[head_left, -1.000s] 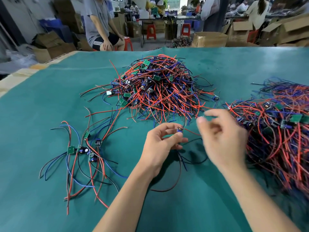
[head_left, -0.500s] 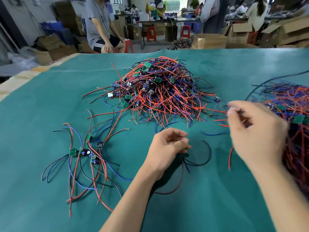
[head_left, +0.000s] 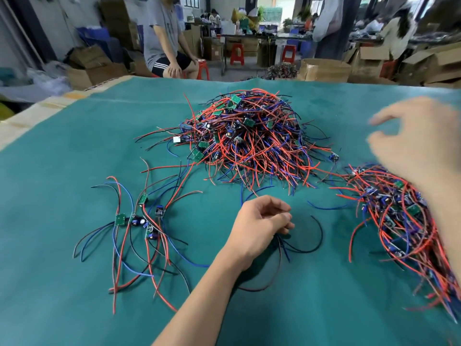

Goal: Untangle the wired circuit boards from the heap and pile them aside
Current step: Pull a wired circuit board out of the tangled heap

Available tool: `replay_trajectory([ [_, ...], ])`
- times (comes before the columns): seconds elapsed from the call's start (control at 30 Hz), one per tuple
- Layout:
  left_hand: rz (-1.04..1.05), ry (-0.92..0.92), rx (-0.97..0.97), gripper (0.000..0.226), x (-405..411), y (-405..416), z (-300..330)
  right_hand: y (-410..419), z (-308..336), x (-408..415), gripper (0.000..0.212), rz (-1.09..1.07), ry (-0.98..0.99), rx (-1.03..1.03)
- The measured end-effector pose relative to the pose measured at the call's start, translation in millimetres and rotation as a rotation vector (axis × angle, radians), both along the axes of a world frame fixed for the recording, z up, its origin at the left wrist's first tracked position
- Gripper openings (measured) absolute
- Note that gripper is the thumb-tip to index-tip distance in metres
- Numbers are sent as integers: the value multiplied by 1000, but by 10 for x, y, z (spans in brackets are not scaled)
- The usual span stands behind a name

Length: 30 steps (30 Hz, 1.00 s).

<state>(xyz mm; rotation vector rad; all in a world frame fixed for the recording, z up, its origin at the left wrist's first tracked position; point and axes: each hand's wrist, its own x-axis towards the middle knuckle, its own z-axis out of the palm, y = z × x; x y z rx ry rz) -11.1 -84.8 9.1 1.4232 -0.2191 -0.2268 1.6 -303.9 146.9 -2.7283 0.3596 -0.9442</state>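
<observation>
Your left hand (head_left: 262, 221) pinches one board's wires; your right hand (head_left: 414, 143) hangs open (blurry). Next, drop it on the small pile (head_left: 139, 221).

Green-clothed table (head_left: 74, 156) under wired-board heap (head_left: 247, 138), two smaller piles (head_left: 139, 228).

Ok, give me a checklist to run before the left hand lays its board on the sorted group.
1. Left hand closed on something with wires trailing beneath: ok; the board itself is hidden, cannot tell.
2. Trailing black wire free of the central heap: ok, it lies apart.
3. Bare green mat beside the sorted boards: ok.
4. Right hand out of the way: ok, raised and open over the right-hand pile, blurred.
5. Loose strays: not ok, one small board lies at the heap's edge.
</observation>
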Motion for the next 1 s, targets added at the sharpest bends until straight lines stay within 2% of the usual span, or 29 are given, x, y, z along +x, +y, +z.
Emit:
replay_trajectory([
  [0.03,0,-1,-2,10,-3,1,2,249,-20,48,24,143,48,35],
  [0.13,6,-2,-11,11,3,-1,6,996,-265,296,35,505,422,94],
  [0.2,9,-11,-2,10,7,-1,15,1346,-479,520,51,601,559,56],
  [0.23,5,-22,2,9,5,-1,24,1475,-568,630,56,607,565,15],
  [0.3,-11,-47,2,11,-3,7,38,1649,-713,794,51,548,530,-47],
  [0.47,-2,-64,35,17,-17,9,36,1721,-937,935,17,422,433,-150],
  [0.67,24,-55,60,13,6,-8,21,1479,-887,793,15,449,336,-74],
  [0.8,21,-33,34,13,3,-2,13,1158,-726,569,11,435,212,141],
  [1.0,12,-14,10,13,15,5,12,597,-459,-99,13,481,-157,700],
])
